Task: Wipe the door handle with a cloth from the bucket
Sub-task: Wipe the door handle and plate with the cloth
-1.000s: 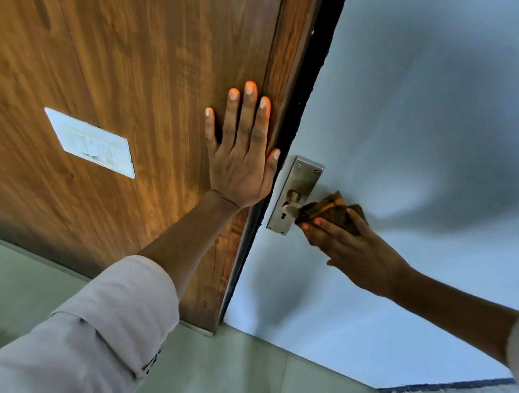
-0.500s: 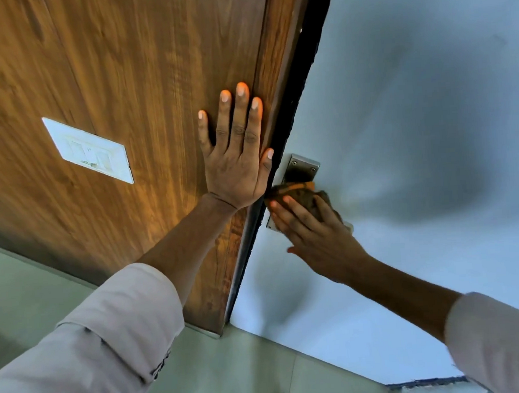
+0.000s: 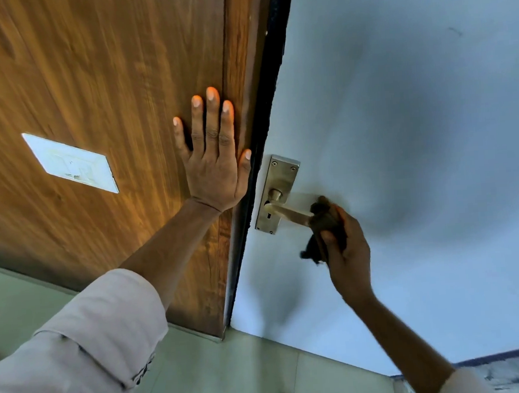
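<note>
A brass lever door handle (image 3: 287,213) on a metal backplate (image 3: 277,182) sits on the pale blue door (image 3: 400,125). My right hand (image 3: 349,253) grips a dark brown cloth (image 3: 325,228) wrapped around the lever's outer end, which it hides. The inner part of the lever and the keyhole show. My left hand (image 3: 214,159) lies flat with fingers spread on the wooden panel (image 3: 105,69) just left of the door's edge, holding nothing. No bucket is in view.
A white switch plate (image 3: 71,162) is set in the wooden panel to the left. A black seal strip (image 3: 265,119) runs between panel and door. Pale green floor tiles (image 3: 234,376) lie below.
My right hand has slid the cloth from the backplate outward to the right along the lever, uncovering the backplate and the lever's inner part. The left hand stays pressed on the wood.
</note>
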